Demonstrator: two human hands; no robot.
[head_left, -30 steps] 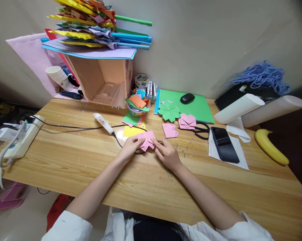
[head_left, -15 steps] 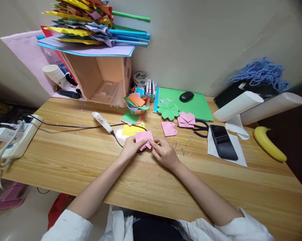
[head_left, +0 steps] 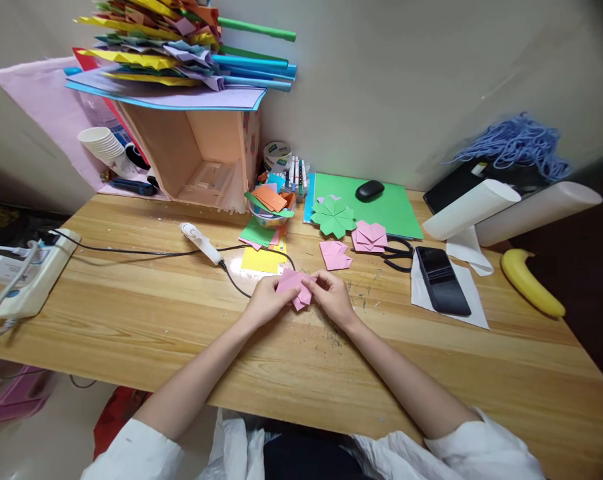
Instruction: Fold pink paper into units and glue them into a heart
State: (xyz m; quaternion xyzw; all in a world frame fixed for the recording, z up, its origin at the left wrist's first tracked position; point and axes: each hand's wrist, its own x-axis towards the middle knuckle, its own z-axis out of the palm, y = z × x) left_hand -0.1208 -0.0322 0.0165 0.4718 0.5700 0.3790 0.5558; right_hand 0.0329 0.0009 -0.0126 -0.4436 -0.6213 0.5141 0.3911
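Note:
Between my hands is a folded piece of pink paper, held over the desk near its middle. My left hand pinches its left side, thumb on top. At the right edge, my right hand grips it between thumb and fingers. Beyond them lie a folded pink paper piece and a pink paper heart shape. A green paper flower rests behind these. Yellow paper lies just past my left hand.
A corded white glue gun lies to the left, its cord running behind my hands to a power strip. Black scissors, a phone and a banana lie to the right. A bowl of paper scraps stands behind.
The pink paper has turned and come slightly nearer to me. My right hand has shifted to its right edge, and my left hand has moved slightly right. The whole view has shifted a little.

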